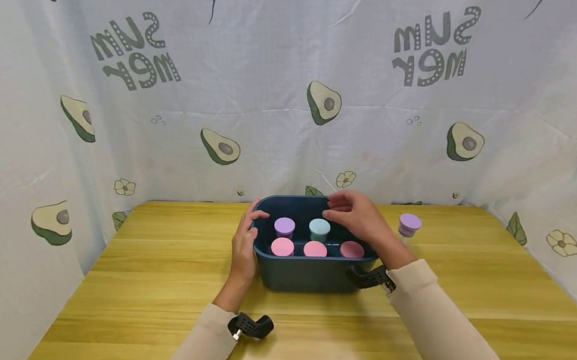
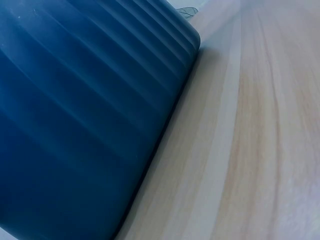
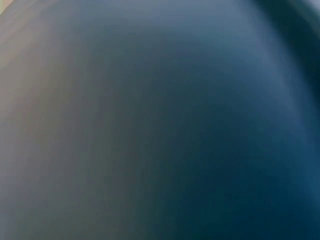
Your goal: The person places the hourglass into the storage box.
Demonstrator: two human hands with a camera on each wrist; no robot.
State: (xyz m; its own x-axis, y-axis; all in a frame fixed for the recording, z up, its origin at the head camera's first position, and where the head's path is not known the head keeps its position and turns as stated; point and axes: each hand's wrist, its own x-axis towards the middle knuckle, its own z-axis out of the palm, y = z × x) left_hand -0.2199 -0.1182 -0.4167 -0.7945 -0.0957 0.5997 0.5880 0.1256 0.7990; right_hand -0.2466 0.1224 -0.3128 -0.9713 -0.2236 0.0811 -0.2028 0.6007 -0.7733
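Fingers of the right hand point(image 1: 357, 215) hang loosely curled and hold nothing, directly above the teal-lidded jar point(image 1: 319, 228) in the back row of the blue bin point(image 1: 309, 275); the left hand point(image 1: 245, 247) grips the bin's left rim.

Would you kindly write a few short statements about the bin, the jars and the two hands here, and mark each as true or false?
1. The blue bin stands on a wooden table. True.
2. Five jars sit inside the bin. True: a purple-lidded jar, a teal-lidded jar and three pink-lidded jars.
3. The left hand lies flat on the table, apart from the bin. False: it holds the bin's left end, fingers over the rim.
4. Every jar is in the bin. False: another purple-lidded jar stands on the table to its right.
5. The right hand is above the bin. True.
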